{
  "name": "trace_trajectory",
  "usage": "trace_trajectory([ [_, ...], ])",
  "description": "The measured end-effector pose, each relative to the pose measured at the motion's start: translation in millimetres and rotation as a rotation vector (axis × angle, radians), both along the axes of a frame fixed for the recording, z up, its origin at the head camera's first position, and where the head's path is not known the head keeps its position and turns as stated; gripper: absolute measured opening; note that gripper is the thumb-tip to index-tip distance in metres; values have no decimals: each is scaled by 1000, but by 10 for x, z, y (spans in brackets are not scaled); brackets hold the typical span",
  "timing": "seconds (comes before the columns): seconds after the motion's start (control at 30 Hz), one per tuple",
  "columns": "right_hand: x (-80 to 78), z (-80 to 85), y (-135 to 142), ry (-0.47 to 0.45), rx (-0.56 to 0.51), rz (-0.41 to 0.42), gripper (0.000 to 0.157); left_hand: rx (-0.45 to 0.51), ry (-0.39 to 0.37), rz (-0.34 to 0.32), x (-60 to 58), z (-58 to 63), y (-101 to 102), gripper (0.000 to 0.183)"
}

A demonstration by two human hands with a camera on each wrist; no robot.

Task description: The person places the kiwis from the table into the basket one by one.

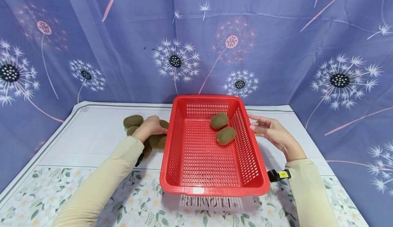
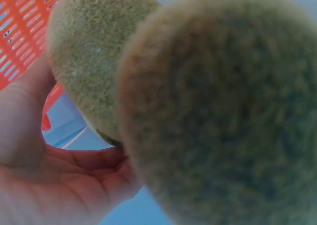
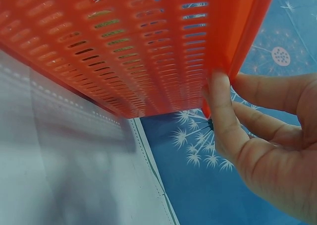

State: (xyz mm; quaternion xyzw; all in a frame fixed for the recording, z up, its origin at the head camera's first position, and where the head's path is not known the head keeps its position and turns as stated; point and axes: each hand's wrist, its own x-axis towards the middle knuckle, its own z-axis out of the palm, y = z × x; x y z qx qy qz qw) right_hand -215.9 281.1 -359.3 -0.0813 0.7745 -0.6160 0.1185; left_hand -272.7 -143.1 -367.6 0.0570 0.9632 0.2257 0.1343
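Observation:
In the head view my left hand (image 1: 151,128) is down among a cluster of brown kiwis at the left of a red basket (image 1: 201,190). The left wrist view shows its thumb and fingers round one kiwi (image 2: 96,61), with another kiwi (image 2: 218,111) large and blurred in front. My right hand (image 1: 274,133) holds the basket's right rim, thumb and fingertips at the outer lip, as the right wrist view also shows. Two kiwis, one farther back (image 1: 219,121) and one nearer (image 1: 226,136), lie inside along the basket's right side.
Beyond my left hand lies another kiwi (image 1: 133,121). A white and floral cloth (image 1: 70,193) covers the table. Behind it and along both sides hangs a blue dandelion-print curtain (image 1: 129,43). Beside my right wrist sits a black device (image 1: 277,175) with a yellow label.

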Motion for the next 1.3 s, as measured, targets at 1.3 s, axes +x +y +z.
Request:
trace_trajectory([
  [1.3, -6, 1, 9, -7, -19, 15, 61, 75, 253, 95, -82, 685, -4, 47],
])
